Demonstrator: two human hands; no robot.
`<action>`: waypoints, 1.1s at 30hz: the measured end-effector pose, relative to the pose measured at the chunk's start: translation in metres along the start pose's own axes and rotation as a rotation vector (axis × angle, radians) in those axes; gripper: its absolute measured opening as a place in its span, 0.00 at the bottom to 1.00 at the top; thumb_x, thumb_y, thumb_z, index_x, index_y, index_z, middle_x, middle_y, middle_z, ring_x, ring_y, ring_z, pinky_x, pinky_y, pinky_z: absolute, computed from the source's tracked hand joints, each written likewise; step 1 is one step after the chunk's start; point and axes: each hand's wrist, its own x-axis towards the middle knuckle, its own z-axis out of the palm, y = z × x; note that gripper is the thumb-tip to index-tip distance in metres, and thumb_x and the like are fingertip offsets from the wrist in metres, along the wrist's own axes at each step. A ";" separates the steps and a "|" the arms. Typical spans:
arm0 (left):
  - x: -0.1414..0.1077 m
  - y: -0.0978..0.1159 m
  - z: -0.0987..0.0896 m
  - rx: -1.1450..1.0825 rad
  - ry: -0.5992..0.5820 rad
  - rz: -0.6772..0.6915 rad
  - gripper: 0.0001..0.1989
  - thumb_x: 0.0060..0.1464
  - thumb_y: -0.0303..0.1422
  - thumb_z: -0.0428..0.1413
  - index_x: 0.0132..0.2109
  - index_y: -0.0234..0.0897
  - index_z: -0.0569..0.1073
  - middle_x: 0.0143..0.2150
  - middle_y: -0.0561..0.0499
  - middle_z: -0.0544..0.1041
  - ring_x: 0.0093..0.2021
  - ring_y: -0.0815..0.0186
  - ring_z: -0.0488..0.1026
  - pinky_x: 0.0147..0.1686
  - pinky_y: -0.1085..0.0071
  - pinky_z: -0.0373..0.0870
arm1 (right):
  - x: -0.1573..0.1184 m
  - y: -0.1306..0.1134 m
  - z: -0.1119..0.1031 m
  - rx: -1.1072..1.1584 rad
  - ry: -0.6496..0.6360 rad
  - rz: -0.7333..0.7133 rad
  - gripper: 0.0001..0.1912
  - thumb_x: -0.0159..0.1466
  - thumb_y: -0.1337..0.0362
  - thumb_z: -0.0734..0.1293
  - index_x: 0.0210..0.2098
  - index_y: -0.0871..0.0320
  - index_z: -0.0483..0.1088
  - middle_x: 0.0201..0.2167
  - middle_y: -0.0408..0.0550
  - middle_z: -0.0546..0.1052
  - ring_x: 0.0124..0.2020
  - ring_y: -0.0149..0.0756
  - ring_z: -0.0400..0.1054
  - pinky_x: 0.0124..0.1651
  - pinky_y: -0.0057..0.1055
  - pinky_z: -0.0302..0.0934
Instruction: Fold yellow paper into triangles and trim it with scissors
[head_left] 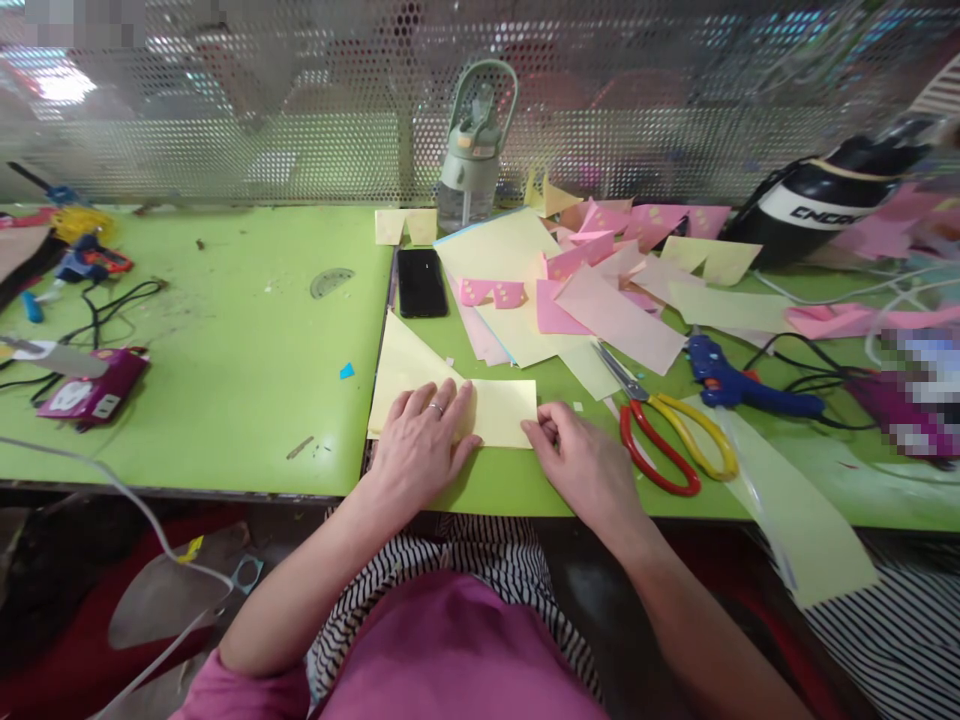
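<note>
A sheet of pale yellow paper [504, 412] lies on the green table in front of me, with a slanted piece of it rising toward the upper left. My left hand [426, 435] rests flat on the paper, fingers stretched out, a ring on one finger. At the paper's right edge, my right hand [581, 460] pinches the corner between thumb and curled fingers. Just right of that hand are scissors [660, 430] with one red and one yellow handle, blades pointing away from me. A black phone [421, 283] lies beyond the paper.
Cut pink and yellow paper pieces [622, 305] are heaped at the back right. A blue glue gun [750, 385] with a cable lies right of the scissors. A clear bottle [469, 160] and a black bottle [817, 200] stand near the perforated metal screen [300, 120]. A purple box [97, 390] sits left.
</note>
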 end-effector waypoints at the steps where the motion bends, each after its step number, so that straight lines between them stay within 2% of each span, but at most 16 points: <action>1: 0.000 0.000 0.000 0.001 0.004 0.000 0.29 0.65 0.43 0.45 0.67 0.33 0.56 0.66 0.41 0.65 0.62 0.50 0.62 0.58 0.54 0.60 | 0.000 0.000 0.000 -0.002 0.005 -0.002 0.13 0.67 0.54 0.57 0.33 0.54 0.65 0.25 0.46 0.78 0.25 0.40 0.71 0.22 0.30 0.46; 10: -0.001 0.001 0.002 0.007 0.001 -0.012 0.29 0.65 0.42 0.45 0.68 0.32 0.55 0.66 0.41 0.64 0.63 0.50 0.61 0.59 0.53 0.58 | -0.002 0.001 0.004 -0.036 0.001 -0.003 0.14 0.69 0.54 0.56 0.33 0.55 0.65 0.24 0.46 0.76 0.25 0.39 0.70 0.23 0.30 0.44; 13: -0.002 0.001 0.003 0.005 0.014 -0.010 0.29 0.65 0.42 0.45 0.68 0.32 0.55 0.66 0.42 0.64 0.63 0.50 0.61 0.59 0.53 0.58 | -0.003 0.000 0.006 -0.044 0.039 -0.009 0.15 0.69 0.54 0.56 0.38 0.56 0.66 0.25 0.46 0.75 0.25 0.39 0.69 0.23 0.30 0.46; 15: -0.002 0.001 0.004 0.005 0.022 -0.013 0.29 0.65 0.42 0.45 0.68 0.32 0.55 0.66 0.42 0.64 0.63 0.50 0.61 0.59 0.53 0.58 | -0.004 -0.001 0.006 -0.022 0.102 -0.025 0.17 0.69 0.54 0.56 0.47 0.59 0.66 0.29 0.49 0.76 0.28 0.40 0.70 0.23 0.31 0.50; 17: -0.002 0.002 0.003 0.007 0.026 -0.017 0.29 0.64 0.42 0.45 0.68 0.33 0.55 0.66 0.42 0.65 0.62 0.50 0.62 0.59 0.52 0.59 | -0.007 -0.001 0.004 0.022 0.200 -0.068 0.19 0.69 0.55 0.57 0.54 0.60 0.64 0.36 0.54 0.76 0.35 0.42 0.71 0.28 0.33 0.58; 19: -0.001 0.002 0.003 0.009 0.026 -0.020 0.29 0.64 0.42 0.45 0.68 0.33 0.55 0.66 0.42 0.65 0.62 0.50 0.62 0.59 0.52 0.59 | -0.012 0.001 0.001 0.041 0.315 -0.146 0.17 0.69 0.58 0.58 0.53 0.59 0.67 0.42 0.56 0.76 0.42 0.44 0.71 0.38 0.36 0.63; 21: -0.001 0.003 0.003 0.007 0.023 -0.019 0.29 0.64 0.42 0.45 0.68 0.33 0.55 0.66 0.42 0.65 0.62 0.50 0.62 0.59 0.53 0.58 | -0.019 0.003 -0.002 0.008 0.373 -0.245 0.13 0.69 0.61 0.60 0.48 0.56 0.72 0.42 0.54 0.78 0.43 0.42 0.70 0.44 0.37 0.62; 23: -0.001 0.003 0.003 0.001 0.027 -0.020 0.30 0.64 0.42 0.45 0.68 0.33 0.55 0.66 0.42 0.65 0.63 0.50 0.61 0.59 0.52 0.58 | -0.028 0.004 -0.004 -0.059 0.340 -0.352 0.11 0.67 0.62 0.63 0.45 0.52 0.76 0.41 0.49 0.80 0.41 0.40 0.71 0.46 0.38 0.60; 25: -0.001 0.003 0.003 -0.006 0.032 -0.025 0.30 0.64 0.42 0.45 0.68 0.33 0.55 0.66 0.42 0.65 0.63 0.50 0.61 0.59 0.52 0.58 | -0.036 0.004 -0.003 -0.105 0.274 -0.467 0.14 0.66 0.61 0.65 0.49 0.50 0.75 0.44 0.45 0.81 0.42 0.40 0.71 0.46 0.39 0.58; 27: -0.002 0.003 0.002 -0.011 0.035 -0.027 0.30 0.64 0.42 0.45 0.68 0.33 0.55 0.66 0.42 0.65 0.63 0.51 0.62 0.59 0.52 0.58 | -0.041 0.003 0.000 -0.123 0.248 -0.549 0.17 0.66 0.61 0.64 0.54 0.52 0.73 0.48 0.46 0.80 0.45 0.41 0.71 0.48 0.41 0.56; 30: -0.002 0.003 0.002 -0.014 0.038 -0.023 0.30 0.64 0.42 0.45 0.68 0.32 0.55 0.65 0.41 0.66 0.62 0.50 0.62 0.59 0.52 0.58 | -0.043 -0.001 0.005 -0.133 0.255 -0.569 0.18 0.67 0.59 0.63 0.54 0.59 0.73 0.50 0.50 0.79 0.47 0.43 0.70 0.48 0.43 0.54; 33: -0.002 0.003 0.003 -0.018 0.039 -0.017 0.30 0.64 0.42 0.45 0.68 0.32 0.55 0.65 0.41 0.65 0.62 0.50 0.62 0.59 0.52 0.58 | -0.043 -0.002 0.007 -0.145 0.250 -0.552 0.18 0.68 0.59 0.63 0.53 0.62 0.73 0.49 0.51 0.79 0.46 0.43 0.70 0.48 0.43 0.53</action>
